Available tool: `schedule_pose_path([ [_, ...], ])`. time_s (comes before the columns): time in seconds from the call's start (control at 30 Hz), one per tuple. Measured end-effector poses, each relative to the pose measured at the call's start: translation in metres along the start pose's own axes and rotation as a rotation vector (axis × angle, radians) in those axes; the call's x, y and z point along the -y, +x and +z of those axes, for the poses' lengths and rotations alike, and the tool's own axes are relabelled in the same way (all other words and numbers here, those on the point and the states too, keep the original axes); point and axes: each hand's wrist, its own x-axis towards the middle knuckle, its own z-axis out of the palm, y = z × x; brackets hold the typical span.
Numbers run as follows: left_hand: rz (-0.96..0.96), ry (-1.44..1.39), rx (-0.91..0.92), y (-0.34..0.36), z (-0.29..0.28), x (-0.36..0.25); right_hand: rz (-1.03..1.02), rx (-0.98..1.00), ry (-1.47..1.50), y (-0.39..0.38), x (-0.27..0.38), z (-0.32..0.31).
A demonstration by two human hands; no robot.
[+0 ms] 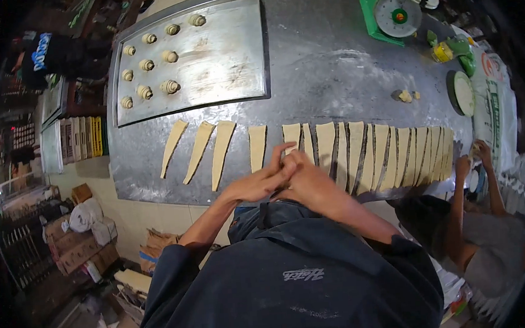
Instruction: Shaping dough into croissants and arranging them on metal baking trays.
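My left hand [258, 183] and my right hand [302, 172] meet at the near edge of the metal table, fingers bent and pressed together. Whatever they hold is hidden by the fingers. Just beyond them shows the wide end of a dough strip [292, 132], its lower part covered by my hands. To the left lies a single tapered dough strip [258, 147], and farther left are three slanting ones, among them a dough strip [222, 151]. On my right several more dough strips [381, 157] lie close side by side, wide ends away from me.
A metal baking tray [227, 76] with several rolled dough pieces [146, 65] sits at the far left. Dough scraps [405, 96] and a green scale [379, 12] are at the right. A co-worker's hands [472, 157] are raised by the right edge; crates [80, 139] stand left.
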Motion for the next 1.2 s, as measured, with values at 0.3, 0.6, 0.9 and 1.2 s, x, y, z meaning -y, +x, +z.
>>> schedule_pose_path([
  [0.3,-0.043,0.347,0.387,-0.110,-0.094,0.060,-0.229,-0.032,-0.289,0.032,0.092,0.093],
  [0.6,0.265,0.276,-0.432,-0.181,-0.148,0.070,0.142,-0.636,-0.217,0.033,0.123,0.106],
  [0.9,0.565,0.509,-0.637,0.041,-0.180,0.130,0.453,-0.490,-0.149,0.035,0.001,0.126],
  [1.2,0.468,0.513,-0.821,0.054,-0.128,0.128,0.237,-0.375,0.278,0.117,-0.085,0.118],
])
